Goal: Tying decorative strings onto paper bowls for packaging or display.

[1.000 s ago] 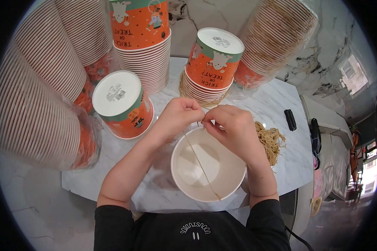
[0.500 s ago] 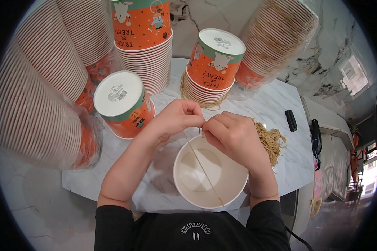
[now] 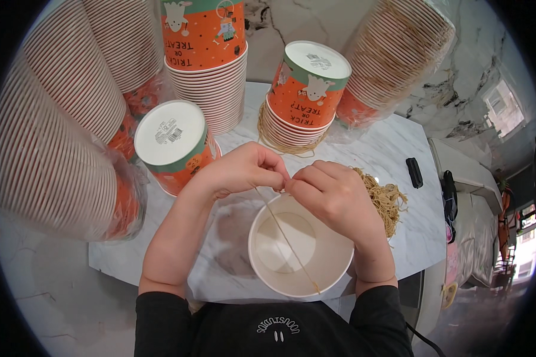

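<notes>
A white-lined paper bucket (image 3: 337,265) stands mouth up at the table's near edge, close to my body. Across its opening runs a thin tan cord (image 3: 287,239), from the near rim up to my hands. Over the far rim, my left hand (image 3: 247,171) and my right hand (image 3: 333,196) meet fingertip to fingertip. Both are closed in a pinch, apparently on the cord's end; the fingers mostly hide the spot they grip. Beside my right wrist lies a tangled heap of tan cords (image 3: 388,205).
An upturned orange paper bucket (image 3: 170,134) stands left of my hands. Behind are a tall bucket stack (image 3: 205,89) and a shorter stack (image 3: 307,89) with cords round its base. Plastic-wrapped stacks (image 3: 53,149) crowd the left. A small black object (image 3: 414,172) lies at right on the marbled table (image 3: 220,262).
My left hand has turned slightly and its fingers have drawn closer to the right hand's. The cord's upper end has shifted a little left. The bucket stays almost in place.
</notes>
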`<act>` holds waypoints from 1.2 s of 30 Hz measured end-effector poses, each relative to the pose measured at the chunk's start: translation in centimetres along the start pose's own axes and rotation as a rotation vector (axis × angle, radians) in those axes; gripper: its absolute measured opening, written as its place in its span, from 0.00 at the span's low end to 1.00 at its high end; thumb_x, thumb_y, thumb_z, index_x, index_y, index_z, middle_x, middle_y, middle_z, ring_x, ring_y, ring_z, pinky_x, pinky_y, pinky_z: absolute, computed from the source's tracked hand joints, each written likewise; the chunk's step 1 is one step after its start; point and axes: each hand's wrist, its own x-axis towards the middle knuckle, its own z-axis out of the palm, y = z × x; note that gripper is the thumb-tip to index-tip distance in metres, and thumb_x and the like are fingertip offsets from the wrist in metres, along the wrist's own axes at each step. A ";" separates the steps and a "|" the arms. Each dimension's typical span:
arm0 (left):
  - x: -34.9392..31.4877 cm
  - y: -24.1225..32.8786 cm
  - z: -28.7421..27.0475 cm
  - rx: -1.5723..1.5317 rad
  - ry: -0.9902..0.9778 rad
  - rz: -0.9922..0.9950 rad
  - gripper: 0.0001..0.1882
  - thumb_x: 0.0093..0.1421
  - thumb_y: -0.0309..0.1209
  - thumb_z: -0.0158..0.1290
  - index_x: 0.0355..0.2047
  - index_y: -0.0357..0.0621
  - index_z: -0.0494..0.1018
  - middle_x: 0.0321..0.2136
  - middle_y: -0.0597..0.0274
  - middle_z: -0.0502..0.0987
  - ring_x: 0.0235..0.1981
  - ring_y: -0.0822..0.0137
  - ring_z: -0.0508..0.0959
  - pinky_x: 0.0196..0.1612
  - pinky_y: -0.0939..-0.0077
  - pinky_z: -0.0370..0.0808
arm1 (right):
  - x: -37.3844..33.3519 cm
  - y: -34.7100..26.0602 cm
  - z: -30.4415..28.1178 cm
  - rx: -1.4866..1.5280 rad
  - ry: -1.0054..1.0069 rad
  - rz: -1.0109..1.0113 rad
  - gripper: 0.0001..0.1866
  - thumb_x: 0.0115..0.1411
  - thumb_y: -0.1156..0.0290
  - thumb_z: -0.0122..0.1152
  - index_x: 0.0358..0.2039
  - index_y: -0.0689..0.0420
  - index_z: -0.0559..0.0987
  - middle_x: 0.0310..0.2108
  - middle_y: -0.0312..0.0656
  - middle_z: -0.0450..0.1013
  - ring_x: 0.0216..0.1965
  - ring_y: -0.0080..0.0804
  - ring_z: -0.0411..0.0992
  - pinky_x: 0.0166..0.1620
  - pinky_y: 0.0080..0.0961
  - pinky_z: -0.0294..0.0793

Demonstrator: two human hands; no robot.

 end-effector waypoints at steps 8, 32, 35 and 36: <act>1.8 -1.6 2.8 -0.112 0.288 0.137 0.03 0.58 0.21 0.57 0.33 0.38 0.79 0.28 0.71 0.80 0.29 0.82 0.75 0.32 0.88 0.69 | -0.2 0.6 -0.1 0.062 0.033 0.145 0.11 0.49 0.78 0.69 0.34 0.58 0.79 0.31 0.40 0.76 0.32 0.40 0.77 0.33 0.33 0.77; 0.5 0.2 3.5 0.404 0.532 0.335 0.04 0.53 0.23 0.61 0.30 0.41 0.79 0.24 0.78 0.76 0.19 0.88 0.58 0.22 0.84 0.54 | -0.2 1.0 1.7 0.389 0.037 0.484 0.06 0.60 0.76 0.65 0.37 0.61 0.78 0.34 0.47 0.77 0.38 0.49 0.77 0.40 0.40 0.76; 0.7 -0.1 3.5 0.436 0.555 0.397 0.05 0.53 0.23 0.61 0.31 0.41 0.79 0.24 0.77 0.75 0.18 0.87 0.57 0.21 0.82 0.53 | -0.1 1.2 1.5 0.449 0.051 0.478 0.06 0.60 0.77 0.65 0.37 0.62 0.78 0.34 0.47 0.77 0.38 0.49 0.77 0.40 0.40 0.76; 0.8 -0.1 3.5 0.439 0.573 0.455 0.05 0.53 0.23 0.61 0.31 0.41 0.79 0.24 0.76 0.75 0.18 0.87 0.57 0.22 0.82 0.53 | -0.1 1.2 1.4 0.453 0.067 0.490 0.06 0.60 0.77 0.65 0.37 0.62 0.78 0.34 0.47 0.76 0.38 0.49 0.77 0.40 0.40 0.76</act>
